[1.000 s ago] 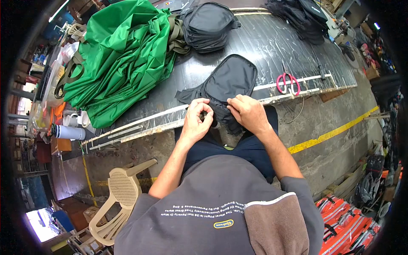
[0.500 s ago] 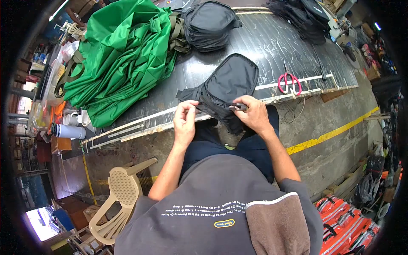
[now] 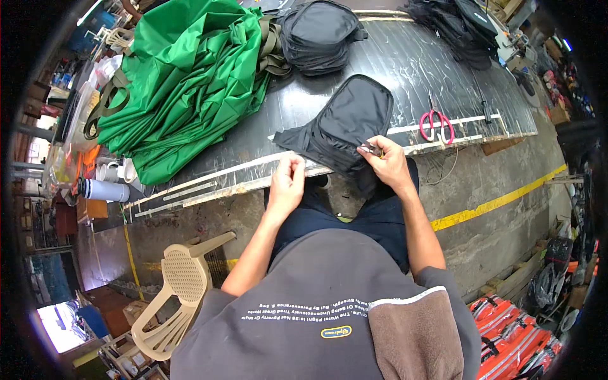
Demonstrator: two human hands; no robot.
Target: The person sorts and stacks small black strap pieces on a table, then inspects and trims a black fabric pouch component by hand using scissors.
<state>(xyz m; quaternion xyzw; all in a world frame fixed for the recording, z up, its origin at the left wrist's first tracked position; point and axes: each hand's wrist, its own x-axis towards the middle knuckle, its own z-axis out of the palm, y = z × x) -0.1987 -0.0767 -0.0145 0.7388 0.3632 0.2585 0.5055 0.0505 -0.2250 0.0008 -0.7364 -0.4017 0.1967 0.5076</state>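
Observation:
A black zippered bag [image 3: 356,114] lies at the near edge of the dark table, its strap-like end pointing left and its lower part hanging over the edge. My right hand [image 3: 387,166], at the bag's lower right, closes on a small dark tool [image 3: 370,149] with a shiny metal part; its exact kind is not clear. My left hand [image 3: 289,183] is just left of the bag's lower side, thumb and fingertips pinched together. Whatever is between them, if anything, is too small to make out. Pink-handled scissors [image 3: 437,126] rest on the table to the right.
A heap of green fabric [image 3: 190,88] covers the table's left side. Black bags [image 3: 320,38] are stacked behind, with more black bags [image 3: 456,28] at the far right. A light bottle [image 3: 104,189] stands at left. A beige plastic chair [image 3: 183,269] is on the floor.
My right hand has moved slightly up and right with the small dark tool, away from the bag's lower edge. My left hand has shifted a little right and down, and its fingers are curled closer.

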